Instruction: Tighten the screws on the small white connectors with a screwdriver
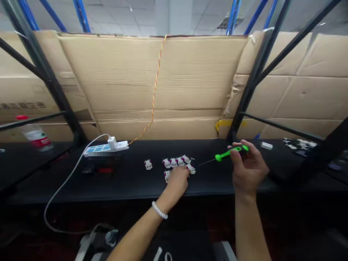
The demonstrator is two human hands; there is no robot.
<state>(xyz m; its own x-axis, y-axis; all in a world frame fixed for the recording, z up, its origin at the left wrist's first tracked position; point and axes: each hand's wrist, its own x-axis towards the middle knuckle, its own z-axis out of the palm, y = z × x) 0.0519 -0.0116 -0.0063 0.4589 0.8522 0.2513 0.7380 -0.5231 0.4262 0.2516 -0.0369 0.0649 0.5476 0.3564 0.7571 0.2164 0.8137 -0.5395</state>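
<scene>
My right hand [249, 165] is raised over the table and closed round a green-handled screwdriver [224, 155]. Its thin shaft points left and down, toward several small white parts with purple sides. My left hand [178, 179] is low among these parts, fingers curled down and partly hidden. At its fingertips is one small white and purple part [191, 169]. A row of such parts [173, 162] lies just beyond the hand. Another white and purple part [166, 176] sits beside the hand on the left, and a single part [148, 164] lies farther left.
A white power strip [122, 145] with a plugged-in charger and cable is at the back left of the black table [212, 185]. A bottle [38, 136] stands far left. Dark metal posts [246, 90] flank the cardboard wall [190, 79]. A white block [266, 145] lies right.
</scene>
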